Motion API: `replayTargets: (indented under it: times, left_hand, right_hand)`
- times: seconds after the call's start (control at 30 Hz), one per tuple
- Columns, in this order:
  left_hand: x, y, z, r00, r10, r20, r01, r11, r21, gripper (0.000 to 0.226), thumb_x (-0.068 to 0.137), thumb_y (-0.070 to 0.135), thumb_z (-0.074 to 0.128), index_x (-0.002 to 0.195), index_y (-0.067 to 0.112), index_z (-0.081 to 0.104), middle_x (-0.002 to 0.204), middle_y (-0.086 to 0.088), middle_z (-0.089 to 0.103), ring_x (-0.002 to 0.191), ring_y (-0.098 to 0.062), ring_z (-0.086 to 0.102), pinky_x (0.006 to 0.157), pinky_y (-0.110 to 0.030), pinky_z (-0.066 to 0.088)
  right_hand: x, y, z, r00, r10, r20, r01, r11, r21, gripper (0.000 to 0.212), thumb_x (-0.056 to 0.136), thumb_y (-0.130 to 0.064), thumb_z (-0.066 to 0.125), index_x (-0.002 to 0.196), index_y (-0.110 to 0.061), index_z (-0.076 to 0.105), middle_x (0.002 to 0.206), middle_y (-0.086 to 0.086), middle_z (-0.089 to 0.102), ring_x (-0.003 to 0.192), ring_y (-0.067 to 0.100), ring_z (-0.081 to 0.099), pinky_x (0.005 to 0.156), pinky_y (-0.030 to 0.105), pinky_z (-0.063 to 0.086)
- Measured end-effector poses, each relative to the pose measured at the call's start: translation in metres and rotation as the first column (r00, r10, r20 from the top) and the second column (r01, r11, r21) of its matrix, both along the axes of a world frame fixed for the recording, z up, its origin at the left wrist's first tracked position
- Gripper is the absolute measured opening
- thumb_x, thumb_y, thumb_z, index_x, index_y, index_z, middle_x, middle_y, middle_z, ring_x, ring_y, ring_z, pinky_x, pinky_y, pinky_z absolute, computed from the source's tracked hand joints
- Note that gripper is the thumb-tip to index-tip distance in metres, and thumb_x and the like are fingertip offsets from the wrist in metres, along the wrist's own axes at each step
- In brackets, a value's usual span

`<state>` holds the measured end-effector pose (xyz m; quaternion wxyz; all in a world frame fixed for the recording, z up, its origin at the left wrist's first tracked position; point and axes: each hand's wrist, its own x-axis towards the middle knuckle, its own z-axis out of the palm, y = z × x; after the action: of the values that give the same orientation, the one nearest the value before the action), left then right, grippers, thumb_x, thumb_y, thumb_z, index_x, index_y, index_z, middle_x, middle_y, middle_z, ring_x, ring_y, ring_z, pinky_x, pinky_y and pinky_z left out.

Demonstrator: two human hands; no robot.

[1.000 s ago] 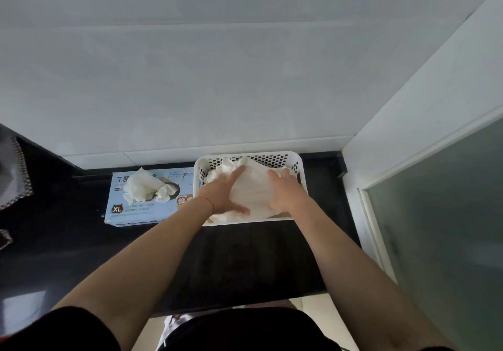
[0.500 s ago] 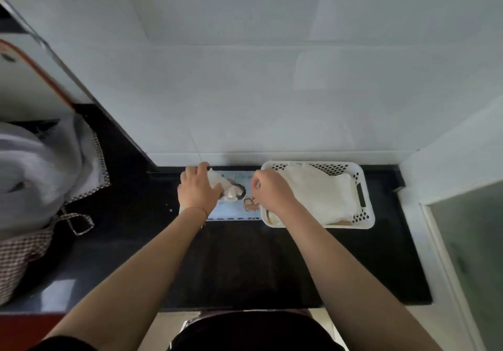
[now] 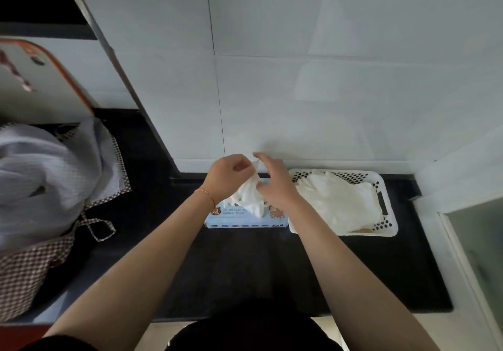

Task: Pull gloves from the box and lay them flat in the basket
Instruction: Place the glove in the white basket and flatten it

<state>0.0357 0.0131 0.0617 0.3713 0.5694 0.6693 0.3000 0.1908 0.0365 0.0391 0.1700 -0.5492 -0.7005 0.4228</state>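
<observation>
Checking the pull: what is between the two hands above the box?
In the head view, a white glove hangs between the left hand and right hand, rising from the glove box.

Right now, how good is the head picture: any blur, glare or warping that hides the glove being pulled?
Head view: dim, flat lighting; the white glove blurs into soft folds between left hand and right hand. Head view: wide-angle warp bends the wall edge and counter. Head view: pale reflections on the tiles, no harsh glare; box print is too soft to read beyond XL.
</observation>
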Motion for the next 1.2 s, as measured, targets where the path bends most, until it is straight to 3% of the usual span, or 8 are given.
replayTargets:
  times: [0.17, 0.27, 0.37, 0.57, 0.7, 0.9, 1.07, 1.2]
  left_hand:
    - [-0.006, 0.003, 0.014, 0.991, 0.003, 0.132, -0.008, 0.999, 0.042, 0.004, 0.085, 0.020, 0.068, 0.086, 0.021, 0.064, 0.083, 0.008, 0.064, 0.075, -0.004, 0.056, 0.069, -0.016, 0.043]
    - [-0.012, 0.000, 0.008, 0.989, 0.040, 0.139, -0.053, 0.994, 0.094, 0.037, 0.081, 0.007, 0.068, 0.113, 0.024, 0.060, 0.111, 0.000, 0.057, 0.103, -0.011, 0.054, 0.083, -0.018, 0.043]
    - [-0.016, -0.004, 0.010, 0.963, 0.043, 0.267, -0.037, 0.999, -0.029, 0.061, 0.082, 0.004, 0.068, 0.135, 0.026, 0.048, 0.117, 0.003, 0.055, 0.109, -0.010, 0.053, 0.080, -0.020, 0.047]
    - [-0.011, -0.003, 0.021, 0.954, 0.012, 0.298, 0.003, 0.999, -0.052, 0.005, 0.088, 0.014, 0.068, 0.089, 0.018, 0.071, 0.087, 0.008, 0.070, 0.084, -0.010, 0.063, 0.075, -0.020, 0.048]
    - [-0.003, -0.002, 0.039, 0.933, 0.021, 0.359, -0.011, 0.999, -0.031, 0.010, 0.089, 0.015, 0.065, 0.088, 0.007, 0.071, 0.078, 0.000, 0.066, 0.071, -0.012, 0.059, 0.066, -0.022, 0.048]
    - [0.016, 0.001, 0.056, 0.964, -0.161, 0.211, 0.180, 0.981, -0.070, 0.026, 0.091, 0.030, 0.060, 0.080, 0.008, 0.070, 0.068, 0.002, 0.055, 0.062, -0.011, 0.046, 0.062, -0.025, 0.037]
    - [0.035, -0.003, 0.045, 0.947, -0.249, 0.202, 0.270, 0.960, -0.079, 0.012, 0.089, 0.021, 0.065, 0.099, 0.017, 0.070, 0.089, -0.004, 0.068, 0.078, -0.014, 0.059, 0.074, -0.030, 0.048]
    - [0.051, -0.002, 0.034, 0.952, -0.219, 0.212, 0.249, 0.960, -0.129, 0.010, 0.090, 0.011, 0.064, 0.095, 0.013, 0.073, 0.079, 0.005, 0.071, 0.069, -0.009, 0.061, 0.069, -0.025, 0.052]
  right_hand:
    - [-0.006, 0.009, 0.021, 0.999, -0.016, 0.040, 0.012, 0.994, 0.109, 0.012, 0.088, -0.019, 0.067, 0.099, -0.016, 0.065, 0.106, 0.001, 0.061, 0.101, 0.018, 0.058, 0.082, 0.030, 0.047]
    - [-0.004, 0.010, 0.040, 0.990, -0.099, -0.098, 0.102, 0.994, 0.029, 0.011, 0.086, -0.014, 0.067, 0.087, -0.020, 0.058, 0.086, -0.005, 0.061, 0.076, 0.012, 0.057, 0.064, 0.024, 0.044]
    - [0.003, 0.009, 0.060, 0.979, -0.093, -0.179, 0.090, 0.996, -0.027, 0.016, 0.084, -0.006, 0.063, 0.084, -0.020, 0.055, 0.082, 0.000, 0.058, 0.070, 0.014, 0.052, 0.065, 0.026, 0.044]
    - [0.023, 0.004, 0.086, 0.929, -0.093, -0.357, 0.033, 0.985, -0.169, 0.038, 0.082, 0.002, 0.063, 0.106, -0.027, 0.055, 0.093, 0.005, 0.063, 0.081, 0.017, 0.056, 0.073, 0.033, 0.048]
    - [0.042, 0.001, 0.094, 0.982, 0.000, -0.190, -0.050, 0.965, -0.259, 0.065, 0.075, -0.013, 0.078, 0.129, -0.035, 0.049, 0.099, 0.004, 0.058, 0.085, 0.018, 0.062, 0.085, 0.036, 0.053]
    - [0.050, -0.001, 0.102, 0.992, -0.025, -0.122, 0.011, 0.993, -0.115, 0.023, 0.082, -0.035, 0.076, 0.095, -0.020, 0.066, 0.091, -0.001, 0.066, 0.081, 0.013, 0.062, 0.071, 0.030, 0.047]
    - [0.072, 0.001, 0.107, 0.979, -0.126, -0.157, 0.126, 0.992, -0.011, 0.023, 0.085, -0.028, 0.073, 0.092, -0.009, 0.063, 0.080, -0.004, 0.055, 0.071, 0.009, 0.049, 0.063, 0.025, 0.038]
    - [0.098, 0.005, 0.105, 0.980, -0.142, -0.138, 0.135, 0.989, -0.060, 0.023, 0.083, -0.027, 0.076, 0.097, -0.014, 0.063, 0.091, -0.002, 0.062, 0.082, 0.012, 0.057, 0.071, 0.026, 0.041]
